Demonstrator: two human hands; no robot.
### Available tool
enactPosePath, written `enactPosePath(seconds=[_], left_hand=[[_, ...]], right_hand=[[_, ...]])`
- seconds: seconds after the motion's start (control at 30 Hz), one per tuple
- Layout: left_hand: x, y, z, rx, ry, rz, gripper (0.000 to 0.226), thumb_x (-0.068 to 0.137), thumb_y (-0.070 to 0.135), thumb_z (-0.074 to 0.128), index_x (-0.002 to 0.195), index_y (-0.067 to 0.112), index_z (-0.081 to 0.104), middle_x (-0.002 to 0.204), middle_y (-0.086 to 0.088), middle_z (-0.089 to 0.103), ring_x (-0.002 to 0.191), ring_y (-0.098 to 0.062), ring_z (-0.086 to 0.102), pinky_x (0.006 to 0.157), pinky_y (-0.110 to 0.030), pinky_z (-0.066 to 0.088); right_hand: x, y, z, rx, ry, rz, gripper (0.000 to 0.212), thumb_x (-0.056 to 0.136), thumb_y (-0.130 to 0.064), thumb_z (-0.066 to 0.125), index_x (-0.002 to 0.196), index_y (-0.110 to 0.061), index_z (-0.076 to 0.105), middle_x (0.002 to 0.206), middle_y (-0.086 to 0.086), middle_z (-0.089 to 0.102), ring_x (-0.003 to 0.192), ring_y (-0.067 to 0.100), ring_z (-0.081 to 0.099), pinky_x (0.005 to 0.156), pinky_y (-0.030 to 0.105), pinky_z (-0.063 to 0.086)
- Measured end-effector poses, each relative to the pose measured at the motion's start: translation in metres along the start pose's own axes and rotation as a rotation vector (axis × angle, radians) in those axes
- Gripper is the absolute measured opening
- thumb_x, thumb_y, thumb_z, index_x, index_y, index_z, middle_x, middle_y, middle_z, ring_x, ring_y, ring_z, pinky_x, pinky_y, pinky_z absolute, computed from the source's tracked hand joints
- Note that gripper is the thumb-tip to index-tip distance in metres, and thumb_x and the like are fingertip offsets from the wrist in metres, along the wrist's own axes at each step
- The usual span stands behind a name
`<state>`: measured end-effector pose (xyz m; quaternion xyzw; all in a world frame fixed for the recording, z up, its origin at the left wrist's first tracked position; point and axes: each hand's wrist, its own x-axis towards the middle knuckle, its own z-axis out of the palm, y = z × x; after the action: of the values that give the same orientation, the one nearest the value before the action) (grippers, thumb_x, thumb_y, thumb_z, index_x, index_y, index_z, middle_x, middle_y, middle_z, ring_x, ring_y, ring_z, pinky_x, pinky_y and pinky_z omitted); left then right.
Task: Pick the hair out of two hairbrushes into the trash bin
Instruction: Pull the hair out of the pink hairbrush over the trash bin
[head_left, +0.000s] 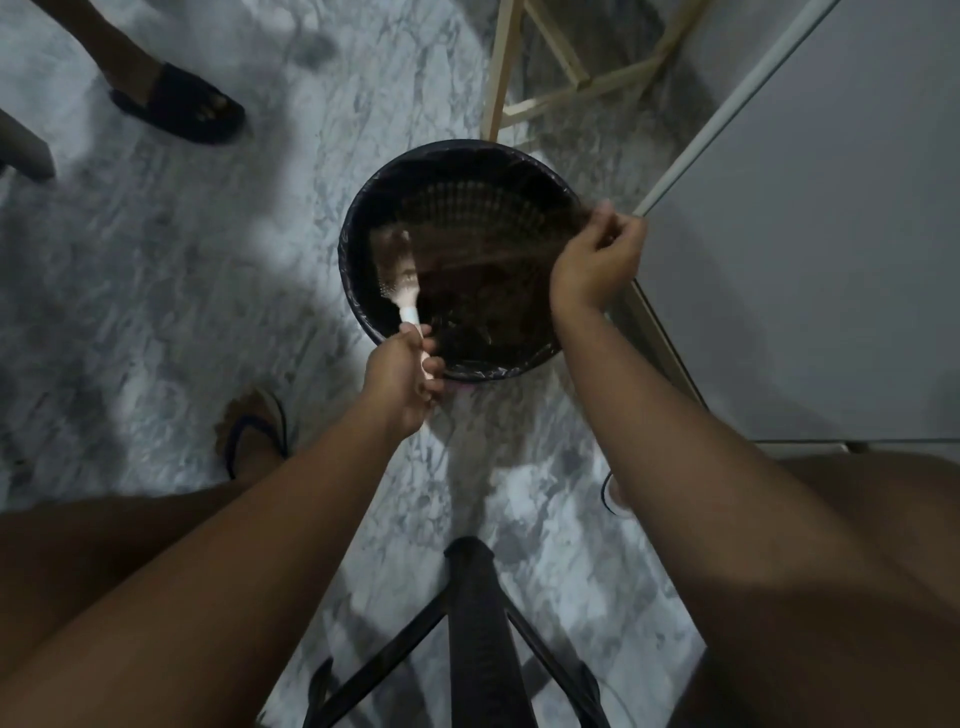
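Brown hair (483, 244) stretches over the bin (358, 208) so strands drop inside: your left hand (402, 382) grips the brush (397, 270), your right hand (597, 257) pinches hair.

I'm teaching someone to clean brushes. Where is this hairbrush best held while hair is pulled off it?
Grip the slim handle of the hairbrush from its near end, as the left hand does. That leaves the bristled head free over the trash bin, with the hair stretched rightward to the right hand.
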<state>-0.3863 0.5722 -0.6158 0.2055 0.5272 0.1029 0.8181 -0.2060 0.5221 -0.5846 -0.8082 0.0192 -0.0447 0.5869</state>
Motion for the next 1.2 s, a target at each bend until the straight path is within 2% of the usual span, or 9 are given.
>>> enactPosePath(seconds=[0.17,0.27,0.33,0.47,0.57,0.73,0.87,1.03,1.2], left_hand=[[0.000,0.003,0.005,0.090,-0.040,0.013,0.018,0.106,0.028,0.037,0.106,0.018,0.052,0.071,0.008,0.045,0.046,-0.004,0.036,0.039,-0.017,0.019],[-0.003,0.005,0.013,0.157,-0.044,0.033,0.016,0.104,0.024,0.039,0.105,0.018,0.054,0.069,0.008,0.047,0.046,-0.004,0.036,0.041,-0.019,0.019],[-0.003,0.006,0.015,0.191,-0.048,0.040,0.016,0.102,0.023,0.040,0.106,0.019,0.055,0.069,0.008,0.048,0.045,-0.005,0.037,0.039,-0.019,0.021],[-0.001,0.005,0.018,0.206,-0.070,0.026,0.017,0.103,0.027,0.041,0.110,0.018,0.054,0.070,0.007,0.048,0.043,-0.004,0.038,0.036,-0.017,0.023],[-0.003,0.005,0.022,0.207,-0.074,0.017,0.018,0.103,0.026,0.041,0.112,0.017,0.054,0.070,0.006,0.048,0.043,-0.004,0.038,0.035,-0.017,0.023],[-0.006,0.003,0.030,0.233,-0.028,0.021,0.017,0.105,0.025,0.039,0.106,0.016,0.054,0.071,0.005,0.047,0.042,-0.003,0.037,0.035,-0.016,0.022],[-0.007,0.003,0.041,0.188,-0.009,-0.005,0.017,0.105,0.022,0.039,0.099,0.016,0.053,0.070,0.006,0.046,0.043,-0.003,0.036,0.035,-0.016,0.021],[-0.001,0.008,0.034,0.128,0.067,-0.008,0.020,0.106,0.023,0.036,0.094,0.017,0.052,0.072,0.007,0.045,0.049,-0.004,0.034,0.036,-0.017,0.020],[-0.001,0.012,0.029,0.160,-0.001,0.004,0.017,0.104,0.022,0.039,0.107,0.016,0.054,0.076,0.006,0.047,0.045,-0.003,0.038,0.038,-0.017,0.021]], right_hand=[[0.005,0.029,-0.003,-0.369,-0.501,0.095,0.021,0.096,-0.012,0.048,0.115,-0.011,0.057,0.113,0.007,0.067,0.102,0.021,0.063,0.076,0.013,0.042],[-0.006,0.030,-0.004,-0.486,-0.675,0.004,0.042,0.092,-0.016,0.051,0.134,-0.013,0.052,0.131,0.008,0.061,0.123,0.026,0.055,0.104,0.035,0.043],[-0.013,0.026,-0.004,-0.365,-0.669,-0.167,0.039,0.094,-0.032,0.054,0.129,-0.015,0.058,0.126,0.007,0.064,0.120,0.025,0.057,0.103,0.041,0.046],[-0.029,0.022,-0.007,-0.254,-0.795,-0.326,0.038,0.084,-0.047,0.072,0.112,-0.021,0.071,0.103,-0.005,0.074,0.099,0.005,0.066,0.090,0.022,0.053],[-0.030,0.027,-0.004,-0.245,-0.793,-0.332,0.015,0.087,-0.028,0.073,0.095,-0.017,0.077,0.091,-0.006,0.076,0.087,0.000,0.067,0.086,0.029,0.056],[-0.026,0.029,-0.005,-0.337,-0.640,-0.386,0.013,0.091,-0.032,0.061,0.087,-0.023,0.069,0.088,-0.011,0.070,0.092,0.016,0.064,0.084,0.049,0.052],[-0.025,0.023,-0.006,-0.249,-0.425,-0.450,0.013,0.095,-0.022,0.057,0.088,-0.013,0.065,0.088,-0.004,0.067,0.089,0.021,0.060,0.076,0.044,0.050],[-0.014,0.012,-0.005,-0.090,-0.143,-0.299,0.012,0.099,-0.012,0.046,0.094,-0.005,0.054,0.087,0.000,0.055,0.075,0.015,0.051,0.064,0.030,0.044],[-0.007,0.024,-0.004,-0.574,-0.628,-0.065,0.032,0.089,-0.007,0.047,0.120,-0.011,0.056,0.117,0.007,0.060,0.107,0.026,0.058,0.094,0.035,0.047]])
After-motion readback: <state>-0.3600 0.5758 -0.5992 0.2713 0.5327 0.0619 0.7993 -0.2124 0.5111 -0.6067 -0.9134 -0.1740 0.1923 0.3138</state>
